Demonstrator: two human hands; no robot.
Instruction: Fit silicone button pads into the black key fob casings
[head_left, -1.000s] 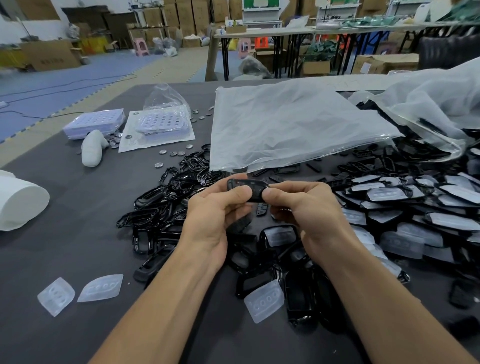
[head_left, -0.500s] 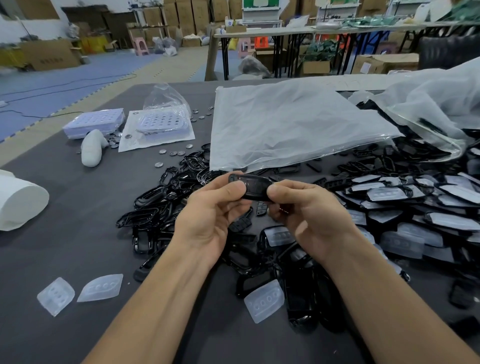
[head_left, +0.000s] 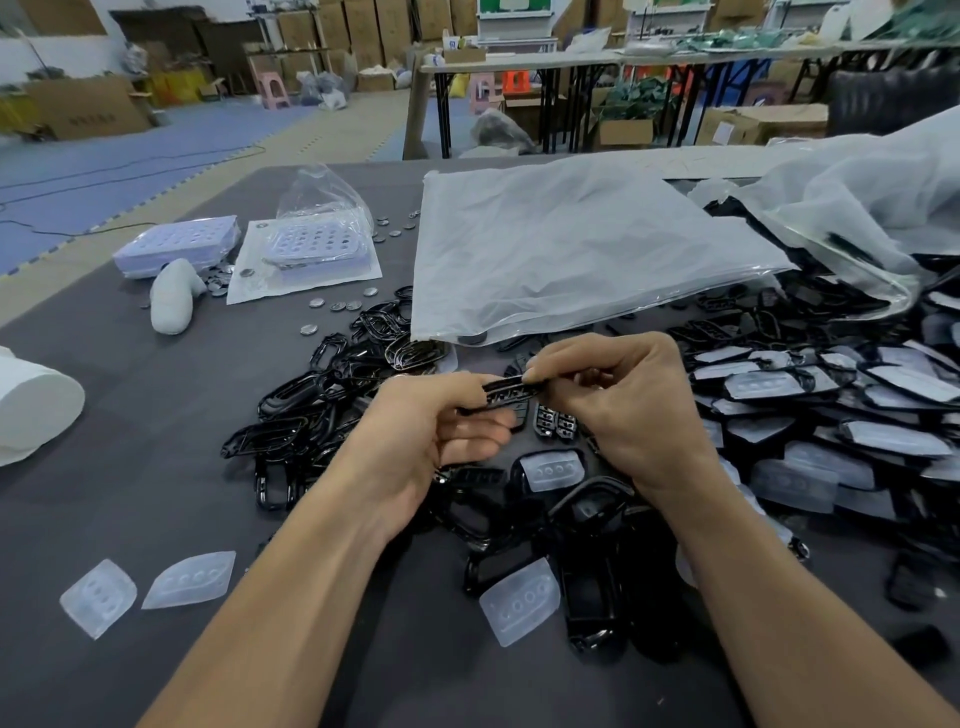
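Grip: pinching casing (head_left: 511, 393) from both ends, left hand (head_left: 431, 431) and right hand (head_left: 628, 410), above near pile (head_left: 592, 587). Risking slip into pile, or misseating pad, if twisting unevenly; not discerning pad inside casing.

The indoor light is even and fairly bright, coming from overhead, soft and without hard edges. The forearms, left hand (head_left: 426, 431) and right hand (head_left: 634, 410) throw only faint, diffuse shadows on the grey bench (head_left: 130, 493). The plastic bag (head_left: 571, 249) has a pale sheen and a bright glint along its near edge. The black casings (head_left: 291, 431) carry small white highlights. The white roll (head_left: 31, 410) at the left edge is nearly washed out. The casing (head_left: 506, 392) between the hands is slightly smeared, its detail hard to read. Wide-angle distortion bends the frame edges and stretches the forearms at the bottom. The far boxes (head_left: 88, 106) look soft.
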